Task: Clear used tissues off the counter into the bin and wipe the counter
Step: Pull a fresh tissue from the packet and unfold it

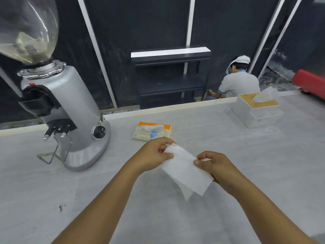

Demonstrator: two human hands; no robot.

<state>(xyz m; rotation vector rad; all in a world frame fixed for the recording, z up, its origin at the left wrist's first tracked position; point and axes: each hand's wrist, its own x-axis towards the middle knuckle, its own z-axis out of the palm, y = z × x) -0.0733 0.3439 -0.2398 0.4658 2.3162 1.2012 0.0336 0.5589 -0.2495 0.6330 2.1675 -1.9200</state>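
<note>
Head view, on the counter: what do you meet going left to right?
Coffee grinder → wipes pack → left hand → white wipe → right hand → tissue box.

Matt pale tabletop (246, 173); thin white soft-paper wipe (186, 171); glossy silver metal grinder (77, 110) with clear hopper (28, 29); glossy plastic wipe pack (152, 131)

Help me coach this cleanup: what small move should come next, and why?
Probably lower the white wipe flat onto the counter. Left hand and right hand each pinch an edge, holding it spread above the surface, and dark marks remain.
</note>
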